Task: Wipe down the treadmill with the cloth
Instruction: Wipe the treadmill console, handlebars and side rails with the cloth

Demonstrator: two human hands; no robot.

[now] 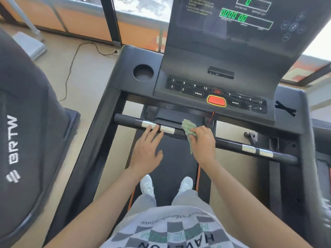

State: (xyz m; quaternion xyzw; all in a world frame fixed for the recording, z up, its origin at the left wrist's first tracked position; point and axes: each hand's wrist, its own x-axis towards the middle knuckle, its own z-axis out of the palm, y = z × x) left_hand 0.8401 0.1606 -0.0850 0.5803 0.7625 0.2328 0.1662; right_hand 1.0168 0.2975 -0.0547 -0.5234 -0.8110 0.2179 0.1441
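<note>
I stand on the belt of a black treadmill [136, 56] and face its console. A black handlebar [231, 143] with silver sensor strips crosses in front of me. My right hand [203, 143] grips a crumpled green cloth [188, 127] and presses it onto the middle of the bar. My left hand [147, 152] is flat with its fingers spread, the fingertips resting on the left silver strips [167, 129]. It holds nothing.
The console carries a red stop button [216, 100], number keys and a lit green display [233, 15]. A round cup holder [143, 72] sits at its left. A second dark machine [23, 122] stands to my left, and a cable [71, 63] runs across the floor.
</note>
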